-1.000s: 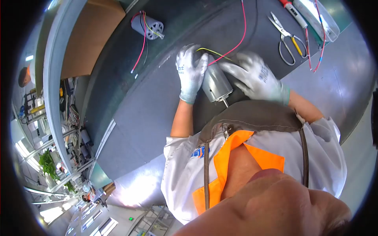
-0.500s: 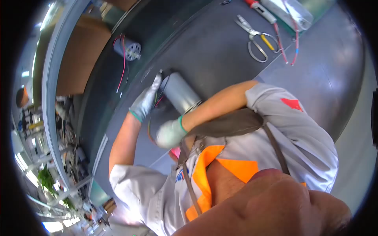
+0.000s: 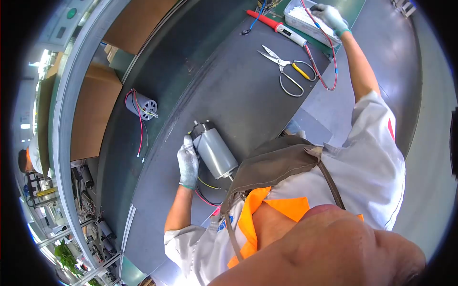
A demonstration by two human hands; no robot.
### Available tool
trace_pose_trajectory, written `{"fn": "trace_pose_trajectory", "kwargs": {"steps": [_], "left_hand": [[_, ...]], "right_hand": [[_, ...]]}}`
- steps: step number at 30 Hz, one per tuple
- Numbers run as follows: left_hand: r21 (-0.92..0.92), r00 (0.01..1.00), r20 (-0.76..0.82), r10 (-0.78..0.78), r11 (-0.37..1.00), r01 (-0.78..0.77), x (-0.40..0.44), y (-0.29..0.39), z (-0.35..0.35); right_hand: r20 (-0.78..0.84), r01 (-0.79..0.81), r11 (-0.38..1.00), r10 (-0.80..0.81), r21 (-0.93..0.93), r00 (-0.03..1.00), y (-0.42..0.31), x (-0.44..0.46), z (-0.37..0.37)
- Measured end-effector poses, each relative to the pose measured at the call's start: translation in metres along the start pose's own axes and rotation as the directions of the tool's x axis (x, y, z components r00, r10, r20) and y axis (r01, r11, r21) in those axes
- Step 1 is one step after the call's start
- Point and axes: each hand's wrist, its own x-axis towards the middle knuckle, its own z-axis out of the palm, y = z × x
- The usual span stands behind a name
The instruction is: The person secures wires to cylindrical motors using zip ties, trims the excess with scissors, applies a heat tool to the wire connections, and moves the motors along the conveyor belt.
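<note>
A grey cylindrical motor (image 3: 215, 151) with a black end cap lies tilted on the dark bench. My left hand (image 3: 188, 164), in a white glove, is closed against its side near the black end. Several thin wires (image 3: 208, 185) trail from beneath that hand toward my body. At the top, my gloved right hand (image 3: 330, 18) reaches over a white tray (image 3: 305, 29) that holds small white pieces. Its fingers look extended, and their tips are partly lost against the white contents.
Scissors (image 3: 285, 64) with one yellow-wrapped handle lie beside a red-and-white pen-shaped tool (image 3: 281, 29) with a reddish cable (image 3: 318, 78). A second motor (image 3: 142, 106) with loose wires rests on the green belt (image 3: 125, 138). Cardboard boxes (image 3: 95, 112) stand behind the metal rail at left.
My right hand has left the motor's near end and moved up and right to the white tray. My left hand has drawn closer against the motor's side. The view has shifted.
</note>
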Motion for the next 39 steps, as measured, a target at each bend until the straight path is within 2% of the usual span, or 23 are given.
{"fn": "trace_pose_trajectory", "kwargs": {"steps": [4,6,7,8,10,12,13,16,19,20,22,23,24,26,27,28,29,31,32,34,36,38,39], "left_hand": [[0.242,0.964,0.060,0.260,0.933,-0.267,0.009,-0.008,0.014],[0.334,0.966,0.148,0.213,0.908,-0.251,-0.004,0.016,0.019],[0.334,0.968,0.148,0.201,0.911,-0.240,-0.004,0.021,0.018],[0.356,0.962,0.203,0.181,0.902,-0.245,-0.001,0.024,0.017],[0.375,0.959,0.273,0.072,0.910,-0.175,0.002,0.036,0.017],[0.415,0.953,0.300,0.049,0.893,-0.176,0.006,0.040,0.017],[0.414,0.952,0.303,0.050,0.893,-0.178,0.006,0.041,0.019],[0.427,0.945,0.325,0.032,0.887,-0.176,0.005,0.051,0.022],[0.484,0.925,0.369,0.095,0.830,-0.278,-0.001,0.060,0.026],[0.476,0.928,0.358,0.106,0.834,-0.279,0.001,0.063,0.025],[0.565,0.881,0.472,-0.020,0.774,-0.286,0.000,0.070,0.021],[0.468,0.821,0.562,0.102,0.779,-0.417,-0.002,0.071,0.021],[0.468,0.825,0.558,0.094,0.785,-0.406,0.002,0.072,0.020],[0.404,0.693,0.713,0.108,0.744,-0.532,0.014,0.070,0.016],[0.460,0.724,0.678,-0.127,0.842,-0.283,0.007,0.094,0.016],[0.614,0.747,0.620,-0.243,0.742,-0.269,0.011,0.106,0.014],[0.596,0.746,0.624,-0.233,0.759,-0.262,0.011,0.111,0.009],[0.515,0.669,0.688,-0.279,0.838,-0.181,0.015,0.118,0.003],[0.466,0.627,0.719,-0.299,0.877,-0.116,0.019,0.115,-0.001],[0.521,0.722,0.572,-0.390,0.852,0.048,0.011,0.124,0.000],[0.502,0.715,0.560,-0.418,0.858,0.108,0.010,0.126,-0.004],[0.455,0.758,0.548,-0.354,0.886,0.085,0.003,0.124,-0.005],[0.454,0.764,0.535,-0.360,0.885,0.099,-0.001,0.129,-0.007]], "right_hand": [[0.212,0.062,0.957,0.000,-0.283,0.977,0.015,0.031,0.047],[0.225,0.092,0.934,-0.013,-0.344,0.974,0.013,0.037,0.050],[0.259,0.009,0.976,0.049,-0.217,0.965,-0.002,0.036,0.039],[0.046,-0.031,0.967,0.044,-0.254,0.998,-0.018,0.024,0.031],[0.041,-0.214,0.975,0.212,0.061,0.976,-0.026,0.020,0.011],[0.042,-0.251,0.965,0.249,0.074,0.968,0.001,0.023,0.018],[-0.001,0.118,0.910,-0.129,0.396,0.992,0.024,0.021,0.030],[0.266,0.052,0.996,-0.032,-0.069,0.963,0.009,0.032,0.044],[0.218,0.094,0.980,-0.055,-0.175,0.975,-0.030,0.031,0.031],[0.175,-0.041,0.977,0.079,-0.209,0.981,-0.045,0.030,0.024],[0.057,0.000,0.993,0.006,-0.115,0.998,-0.027,0.037,0.023],[0.036,0.001,0.999,0.001,-0.050,0.999,-0.009,0.043,0.018],[0.002,-0.133,0.985,0.134,0.107,0.991,-0.028,0.037,-0.006],[-0.354,-0.011,0.998,0.031,0.057,0.935,-0.056,0.023,-0.045],[-0.294,-0.089,0.961,0.167,0.262,0.941,-0.039,0.028,-0.059],[-0.183,0.026,0.705,0.148,0.709,0.972,-0.117,-0.002,-0.084],[-0.071,0.038,0.245,0.127,0.969,0.989,-0.196,-0.032,-0.110],[-0.217,0.031,0.658,0.203,0.753,0.955,-0.227,-0.061,-0.095],[-0.122,0.043,0.560,0.105,0.827,0.987,-0.220,-0.075,-0.075],[0.128,-0.114,0.408,-0.007,0.906,0.992,-0.271,-0.117,-0.030],[0.489,-0.447,0.255,-0.131,0.857,0.862,-0.310,-0.159,0.019],[0.674,-0.706,-0.041,-0.261,0.707,0.691,-0.352,-0.184,0.059],[0.671,-0.717,-0.108,-0.280,0.688,0.686,-0.371,-0.198,0.075]]}}
